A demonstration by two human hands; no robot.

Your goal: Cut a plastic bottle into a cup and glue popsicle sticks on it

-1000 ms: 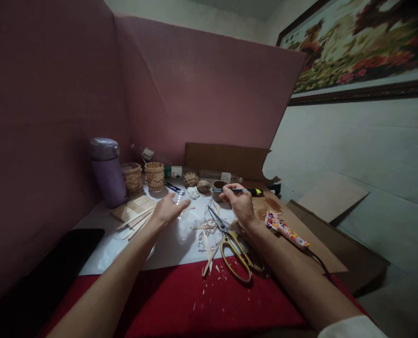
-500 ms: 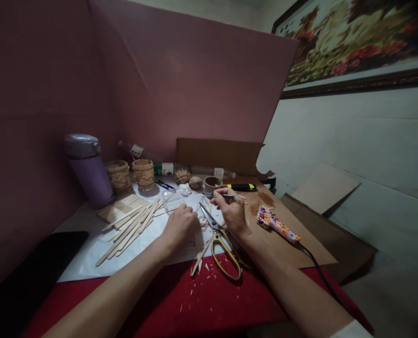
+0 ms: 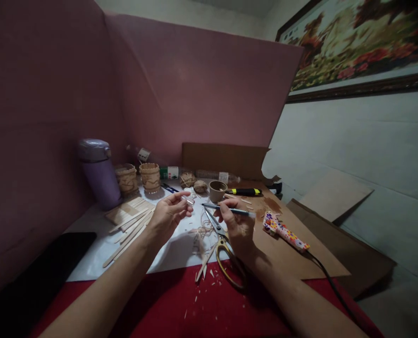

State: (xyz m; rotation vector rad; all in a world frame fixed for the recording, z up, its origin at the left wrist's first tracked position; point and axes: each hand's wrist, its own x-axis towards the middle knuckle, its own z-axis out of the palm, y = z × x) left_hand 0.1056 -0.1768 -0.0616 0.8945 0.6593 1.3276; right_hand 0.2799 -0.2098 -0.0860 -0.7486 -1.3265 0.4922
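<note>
My left hand point(image 3: 167, 212) is raised above the white sheet, with a small clear pen cap point(image 3: 188, 200) pinched between thumb and fingers. My right hand point(image 3: 242, 230) grips a dark pen point(image 3: 239, 211), its bare tip pointing left toward the cap. Cap and pen are apart. Below the pen lie scissors point(image 3: 219, 228) with gold handles, blades slightly parted, their right side partly hidden by my right hand. Loose twine point(image 3: 205, 230) and cut wooden bits point(image 3: 205, 267) lie left of the scissors. Flat wooden craft sticks point(image 3: 127, 241) are piled left of my left hand.
Two wood-coloured decorated cups point(image 3: 150, 177), a purple bottle point(image 3: 101, 180), twine balls point(image 3: 200, 187) and a small brown cup point(image 3: 217, 191) stand toward the back. A yellow-black utility knife point(image 3: 246, 192) and a flowered glue gun point(image 3: 284, 231) with a cord lie on cardboard point(image 3: 300, 263) at right.
My left hand has lifted off the sheet, turned, and now shows the clear cap in its fingers. My right hand keeps the pen, now lower and tip-left. The view has shifted slightly.
</note>
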